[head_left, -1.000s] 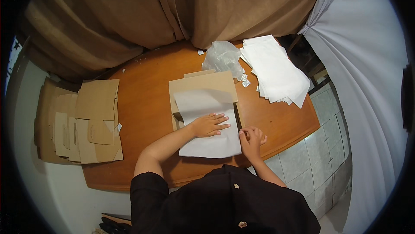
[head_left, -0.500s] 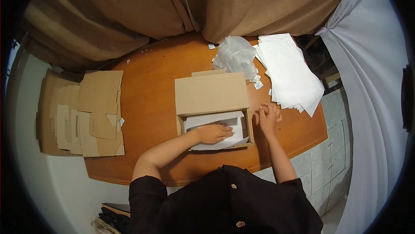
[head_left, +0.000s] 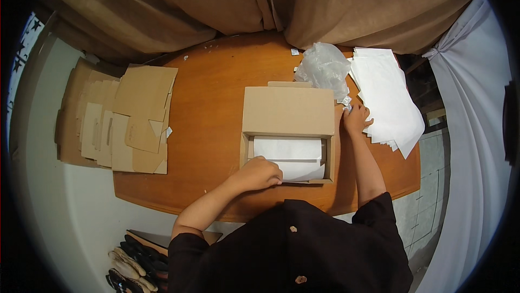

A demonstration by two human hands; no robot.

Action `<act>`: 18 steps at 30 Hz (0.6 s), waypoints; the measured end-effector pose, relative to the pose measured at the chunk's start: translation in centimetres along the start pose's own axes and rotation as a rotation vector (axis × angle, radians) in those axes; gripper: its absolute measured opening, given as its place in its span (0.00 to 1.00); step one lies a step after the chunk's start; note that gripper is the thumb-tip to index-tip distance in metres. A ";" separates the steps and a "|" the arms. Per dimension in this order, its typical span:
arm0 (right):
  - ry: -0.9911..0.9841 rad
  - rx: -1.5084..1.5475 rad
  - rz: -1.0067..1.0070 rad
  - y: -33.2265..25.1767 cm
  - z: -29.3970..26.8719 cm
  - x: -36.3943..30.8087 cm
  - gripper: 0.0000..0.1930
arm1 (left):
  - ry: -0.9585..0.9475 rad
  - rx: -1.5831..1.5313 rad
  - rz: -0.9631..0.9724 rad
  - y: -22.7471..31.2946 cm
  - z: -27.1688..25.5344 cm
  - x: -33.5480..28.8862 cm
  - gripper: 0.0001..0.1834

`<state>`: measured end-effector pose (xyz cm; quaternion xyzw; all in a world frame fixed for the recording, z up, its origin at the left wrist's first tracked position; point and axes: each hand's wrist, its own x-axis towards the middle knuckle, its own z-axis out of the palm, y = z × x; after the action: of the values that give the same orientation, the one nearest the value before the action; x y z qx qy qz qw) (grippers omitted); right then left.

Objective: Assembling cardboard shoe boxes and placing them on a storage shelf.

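an open cardboard box (head_left: 331, 158) stands on the near middle part of the brown wooden table (head_left: 206, 92), and inside it there is white paper (head_left: 287, 148). this paper covers most of the bottom, in a far part and a near part, with a thin line between them, and a little of the brown inside shows at its right side. the lid (head_left: 288, 110) of the box is folded back to the far side, and a small flap sticks out beyond its far edge. the box is plain light brown, with straight edges, and the paper in it is smooth and slightly raised at the near right. the left hand (head_left: 259, 174) is at the near left of the box, its fingers curled at the near wall; i cannot tell if they pinch the rim. the right hand (head_left: 357, 119) is to the right of the lid, with fingers bent and close together at some small white packets (head_left: 345, 101); whether it grips one, i cannot tell. just beyond these lies a crumpled clear plastic bag (head_left: 323, 67), whose content is not clear to see. at the far right is a stack of white sheets (head_left: 387, 95), and at the left is a pile of flat cardboard pieces (head_left: 143, 90).
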<state>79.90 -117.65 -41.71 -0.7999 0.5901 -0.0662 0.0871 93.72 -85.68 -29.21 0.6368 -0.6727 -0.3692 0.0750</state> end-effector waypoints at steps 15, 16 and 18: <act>0.180 0.740 -0.153 0.9 -5.7 -10.0 0.11 | 0.622 0.534 -0.119 -5.0 3.4 5.9 0.05; 0.183 0.812 -0.261 0.1 -6.7 -11.3 0.10 | 0.629 0.570 -0.114 -4.9 3.4 6.1 0.05; 0.068 0.809 -0.328 -1.8 -7.7 -13.5 0.09 | 0.644 0.609 -0.107 -4.6 3.4 5.9 0.05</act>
<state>76.03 -104.71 -33.82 -0.7818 0.3844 -0.3315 0.3622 94.42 -89.36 -36.51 0.7464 -0.6591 0.0596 0.0706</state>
